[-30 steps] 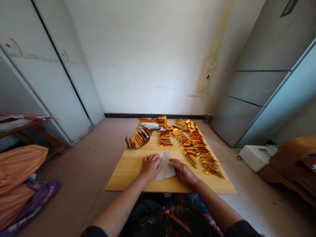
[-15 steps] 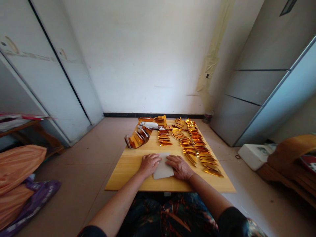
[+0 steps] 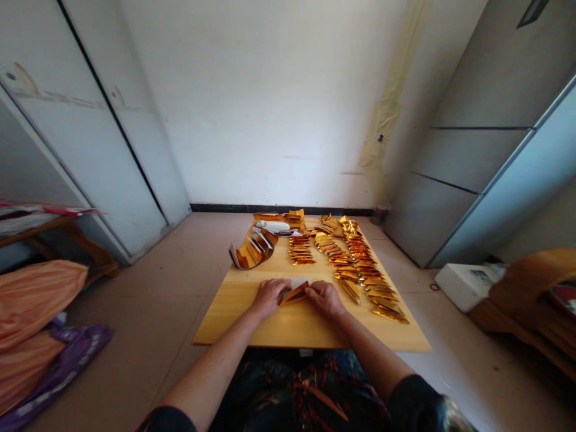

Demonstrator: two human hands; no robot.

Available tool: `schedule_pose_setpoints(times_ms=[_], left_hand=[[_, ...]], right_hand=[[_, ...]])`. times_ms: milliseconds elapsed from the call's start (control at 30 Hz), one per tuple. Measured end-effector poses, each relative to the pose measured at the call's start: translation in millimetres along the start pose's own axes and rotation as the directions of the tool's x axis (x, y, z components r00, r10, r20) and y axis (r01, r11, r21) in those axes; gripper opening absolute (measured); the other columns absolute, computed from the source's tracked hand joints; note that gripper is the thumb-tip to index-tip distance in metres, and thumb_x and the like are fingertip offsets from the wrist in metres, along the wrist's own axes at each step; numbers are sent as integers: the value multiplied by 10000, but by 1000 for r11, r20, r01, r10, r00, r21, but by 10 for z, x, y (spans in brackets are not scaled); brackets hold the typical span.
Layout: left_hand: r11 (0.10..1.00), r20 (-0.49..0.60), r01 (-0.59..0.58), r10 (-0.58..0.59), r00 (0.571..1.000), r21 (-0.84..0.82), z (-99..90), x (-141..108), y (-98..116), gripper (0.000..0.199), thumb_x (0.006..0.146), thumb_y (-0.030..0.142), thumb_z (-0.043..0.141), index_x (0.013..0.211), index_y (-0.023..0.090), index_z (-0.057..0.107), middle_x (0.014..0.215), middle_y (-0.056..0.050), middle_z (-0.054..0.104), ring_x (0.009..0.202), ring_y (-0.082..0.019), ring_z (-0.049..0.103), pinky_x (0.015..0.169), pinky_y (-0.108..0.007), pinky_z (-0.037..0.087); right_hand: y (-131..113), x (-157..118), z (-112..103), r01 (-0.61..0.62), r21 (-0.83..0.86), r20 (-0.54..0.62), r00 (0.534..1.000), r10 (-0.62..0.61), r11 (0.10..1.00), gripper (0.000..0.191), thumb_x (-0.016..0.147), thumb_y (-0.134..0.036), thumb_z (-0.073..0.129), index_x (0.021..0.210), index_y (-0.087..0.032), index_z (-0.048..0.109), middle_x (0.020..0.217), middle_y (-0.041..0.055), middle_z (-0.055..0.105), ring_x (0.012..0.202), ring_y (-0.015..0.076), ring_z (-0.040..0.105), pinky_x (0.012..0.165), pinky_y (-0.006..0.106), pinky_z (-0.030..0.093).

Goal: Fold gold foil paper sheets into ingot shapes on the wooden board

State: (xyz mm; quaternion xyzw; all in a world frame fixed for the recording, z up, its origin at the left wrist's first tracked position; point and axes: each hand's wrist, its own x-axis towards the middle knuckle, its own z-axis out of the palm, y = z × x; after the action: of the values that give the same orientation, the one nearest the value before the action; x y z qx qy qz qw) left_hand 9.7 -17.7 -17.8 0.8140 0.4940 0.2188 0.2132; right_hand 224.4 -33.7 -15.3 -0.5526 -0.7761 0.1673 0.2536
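My left hand (image 3: 270, 298) and my right hand (image 3: 324, 299) rest on the wooden tabletop (image 3: 288, 329), pinching opposite ends of a folded gold foil paper (image 3: 296, 294). The fold lies flat, with its shiny gold face up and a pale edge showing behind it. Just beyond my right hand, long rows of folded gold foil pieces (image 3: 355, 264) run up the table. A shorter row (image 3: 299, 250) lies to their left. A curved stack of gold pieces (image 3: 252, 253) sits beyond my left hand.
A white paper roll (image 3: 271, 226) and more gold pieces lie at the table's far end. A white wall stands behind it. Pale metal cabinets (image 3: 477, 162) flank the right, with a white box (image 3: 468, 287) on the floor. Orange bags (image 3: 31, 318) lie at left.
The flat pale sheet between my hands is now folded, with gold showing on top. My hands have moved closer together and pinch it.
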Motion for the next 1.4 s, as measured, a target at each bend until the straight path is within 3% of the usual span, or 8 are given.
schedule_pose_setpoints(times_ms=[200, 333, 433, 600, 867, 1033, 1200, 1400], left_hand=[[985, -55, 116, -124, 991, -125, 19, 43, -64, 520, 769, 14, 399, 1209, 255, 537, 1193, -7, 640, 1112, -142, 572, 998, -291, 406], [995, -155, 41, -55, 986, -91, 104, 24, -131, 606, 750, -19, 381, 1282, 256, 473, 1285, -16, 573, 1185, -139, 520, 1049, -308, 379], [998, -158, -70, 69, 985, 3, 149, 14, -176, 559, 737, -20, 384, 1197, 240, 566, 1335, -27, 518, 1244, -153, 463, 1069, -319, 361], [989, -87, -95, 105, 991, 112, 166, 17, -189, 447, 785, 26, 393, 1076, 234, 661, 1383, -38, 464, 1189, -175, 511, 1048, -325, 379], [990, -54, -91, 97, 994, 108, 120, 17, -86, 385, 818, 65, 405, 1056, 199, 676, 1377, -75, 475, 1224, -210, 478, 1061, -344, 362], [992, -66, -83, 89, 994, 91, 125, 14, -91, 349, 834, 95, 416, 1033, 200, 683, 1395, -64, 452, 1211, -202, 484, 1050, -329, 377], [997, -56, -67, 70, 996, 43, 88, 19, -71, 317, 835, 106, 430, 982, 202, 694, 1405, -51, 441, 1197, -192, 491, 1055, -321, 367], [999, -36, -38, 38, 999, 0, 77, 24, -63, 293, 831, 118, 452, 973, 210, 691, 1418, -19, 434, 1193, -182, 487, 1067, -303, 345]], right_hand=[[-186, 116, 128, -236, -216, -180, 963, 199, 947, 282, 889, -280, 454, 724, -167, 654, 834, 74, 650, 828, 161, 554, 721, 230, 361], [-235, 145, 153, -293, -344, -193, 952, 238, 892, 305, 901, -310, 434, 779, -173, 678, 905, 114, 650, 895, 208, 557, 734, 285, 374], [-230, 186, 165, -307, -397, -173, 951, 258, 865, 300, 903, -295, 425, 831, -157, 682, 905, 132, 650, 890, 223, 572, 746, 317, 380], [-194, 256, 190, -297, -403, -140, 955, 262, 865, 272, 894, -254, 432, 868, -132, 673, 907, 167, 648, 835, 243, 603, 744, 359, 395], [-149, 320, 217, -270, -387, -105, 963, 249, 881, 328, 945, -312, 365, 899, -146, 645, 866, 182, 655, 787, 245, 631, 736, 362, 417], [-146, 375, 209, -310, -448, -81, 948, 307, 839, 369, 954, -375, 345, 904, -150, 634, 856, 160, 662, 765, 229, 645, 703, 331, 444], [-125, 446, 219, -321, -459, -39, 939, 343, 828, 347, 940, -355, 368, 919, -137, 637, 838, 170, 656, 759, 234, 646, 692, 338, 452], [-70, 498, 261, -243, -515, -15, 961, 275, 822, 341, 920, -259, 350, 925, -120, 661, 811, 182, 662, 778, 258, 651, 665, 358, 465]])
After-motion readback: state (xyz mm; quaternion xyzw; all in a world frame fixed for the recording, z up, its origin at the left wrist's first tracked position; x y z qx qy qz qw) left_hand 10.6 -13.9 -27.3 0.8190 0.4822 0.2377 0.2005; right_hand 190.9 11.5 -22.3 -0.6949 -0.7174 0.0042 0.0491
